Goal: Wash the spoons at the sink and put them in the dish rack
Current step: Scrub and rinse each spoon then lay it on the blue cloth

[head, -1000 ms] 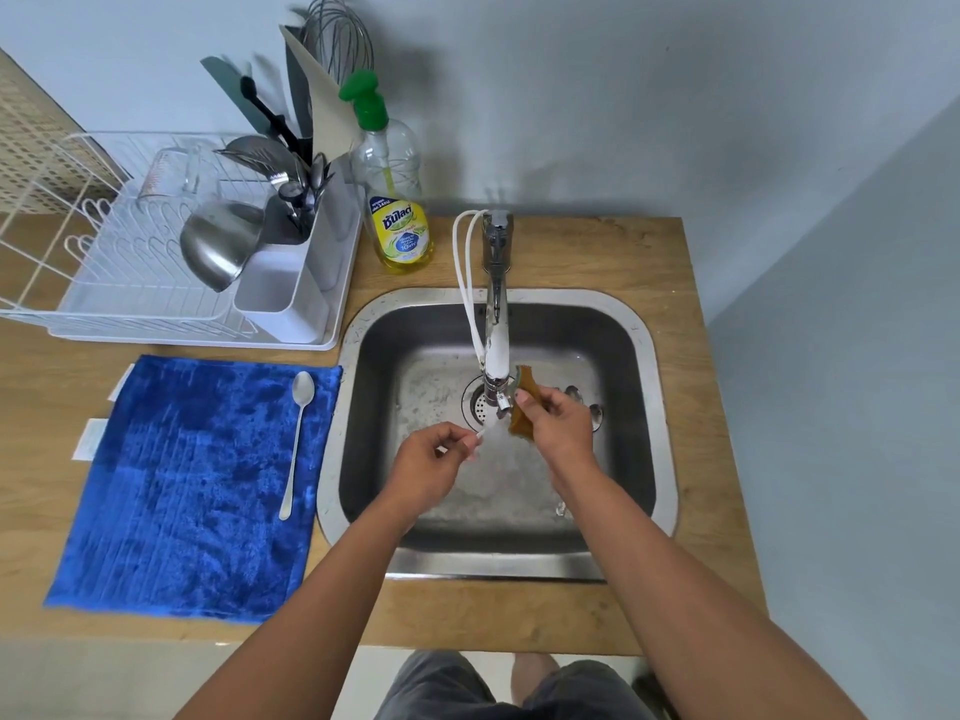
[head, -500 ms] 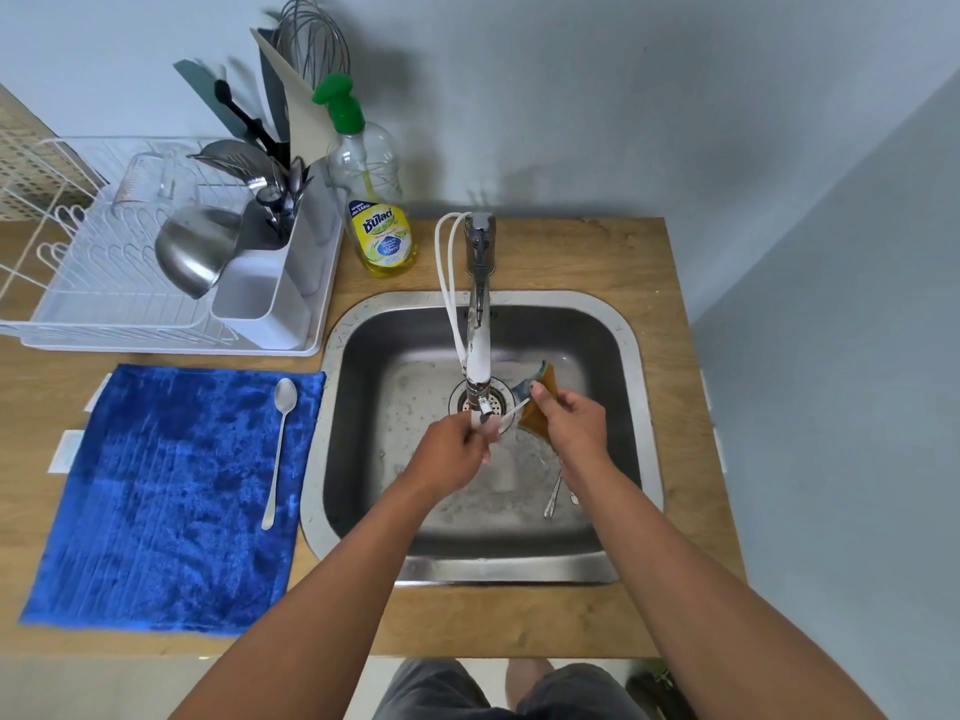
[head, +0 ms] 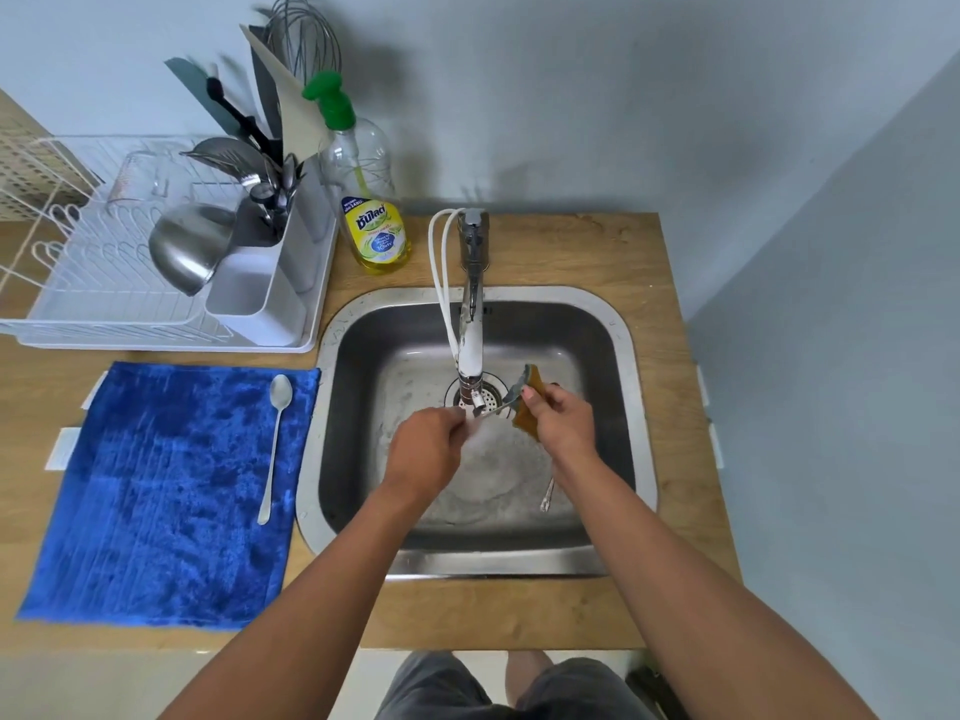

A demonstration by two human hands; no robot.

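Head camera, looking down at a kitchen counter.

**Q:** What are the fingers doing?

**A:** The left hand [head: 423, 449] is curled, pinching one end of a thin spoon [head: 493, 409] just under the faucet [head: 471, 324] spout, where water runs over it. The right hand [head: 563, 420] is clenched around a brown sponge [head: 527, 402] with a grey scrub face, pressed against the spoon's other end. Both hands sit close together, just below the spout.

**Q:** And around the hands?

**A:** They work over a steel sink [head: 618, 350], wet and sudsy at the bottom. Another piece of cutlery [head: 546, 495] lies on the basin floor, near-right of the faucet, partly hidden by the right forearm; I cannot tell what kind.

**Q:** Farther out?

**A:** Left of the faucet, past the sink rim, a second spoon [head: 274, 444] lies bowl-away on a blue cloth [head: 156, 501]. Far-left of the faucet stands a white dish rack [head: 104, 298] holding a steel bowl [head: 187, 246] and a caddy of utensils [head: 270, 184]. A yellow dish soap bottle [head: 371, 215] stands just left of the faucet base.
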